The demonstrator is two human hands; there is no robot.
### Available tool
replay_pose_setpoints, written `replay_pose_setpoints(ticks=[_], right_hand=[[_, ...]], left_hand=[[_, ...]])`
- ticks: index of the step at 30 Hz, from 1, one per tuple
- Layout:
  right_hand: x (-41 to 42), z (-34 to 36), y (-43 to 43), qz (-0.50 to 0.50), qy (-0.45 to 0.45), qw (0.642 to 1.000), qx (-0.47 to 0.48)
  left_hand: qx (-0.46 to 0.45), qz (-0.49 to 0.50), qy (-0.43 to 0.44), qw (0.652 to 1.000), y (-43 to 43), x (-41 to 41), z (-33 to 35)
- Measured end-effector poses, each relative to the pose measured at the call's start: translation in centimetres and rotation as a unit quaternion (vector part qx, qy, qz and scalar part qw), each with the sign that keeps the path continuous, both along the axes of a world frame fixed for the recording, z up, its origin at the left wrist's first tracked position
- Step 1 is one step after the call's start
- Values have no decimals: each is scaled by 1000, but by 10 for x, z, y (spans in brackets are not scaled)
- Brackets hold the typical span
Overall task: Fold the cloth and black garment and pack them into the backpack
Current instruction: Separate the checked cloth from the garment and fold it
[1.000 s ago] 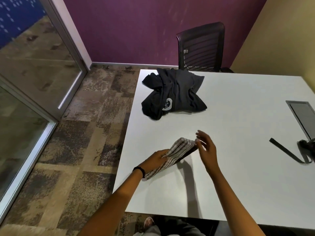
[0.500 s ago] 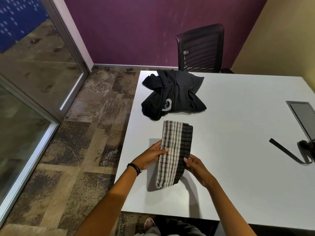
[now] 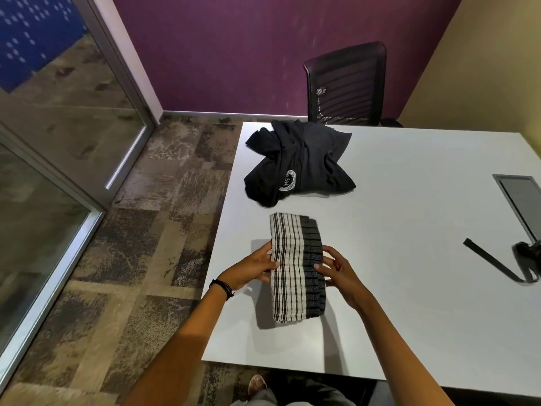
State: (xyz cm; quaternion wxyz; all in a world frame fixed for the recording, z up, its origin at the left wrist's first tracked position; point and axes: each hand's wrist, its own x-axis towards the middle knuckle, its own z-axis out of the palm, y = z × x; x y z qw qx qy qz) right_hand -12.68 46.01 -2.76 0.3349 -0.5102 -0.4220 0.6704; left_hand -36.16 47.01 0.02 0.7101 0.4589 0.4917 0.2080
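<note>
A checked black-and-white cloth (image 3: 295, 268), folded into a long narrow strip, is held just above the white table (image 3: 409, 288) near its left front. My left hand (image 3: 254, 268) grips its left edge and my right hand (image 3: 336, 271) grips its dark right edge, both at mid length. A crumpled black garment (image 3: 298, 165) with a round white logo lies on the table's far left corner, apart from the cloth. Only a black strap and a dark edge of the backpack (image 3: 524, 259) show at the right border.
A black mesh office chair (image 3: 348, 86) stands behind the table's far edge. A grey cable hatch (image 3: 521, 200) is set into the table at the right. Patterned carpet and a glass partition lie to the left. My foot shows under the front edge.
The cloth, bunched and slanted a second ago, has been turned over and spread lengthwise into a straight strip. Both hands have shifted to hold its two long edges.
</note>
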Motion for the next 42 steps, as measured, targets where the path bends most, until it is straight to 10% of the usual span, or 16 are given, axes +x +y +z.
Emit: replay_pose_setpoints(ticks=[11, 28, 42], right_hand=[[-6, 21, 11, -97, 15, 991, 89], [-15, 24, 19, -160, 28, 983, 90], [-24, -1, 2, -33, -8, 999, -32]], left_hand=[[117, 86, -38, 989, 0, 8, 19], [-17, 68, -56, 996, -22, 21, -3], [-12, 123, -55, 991, -22, 5, -34]])
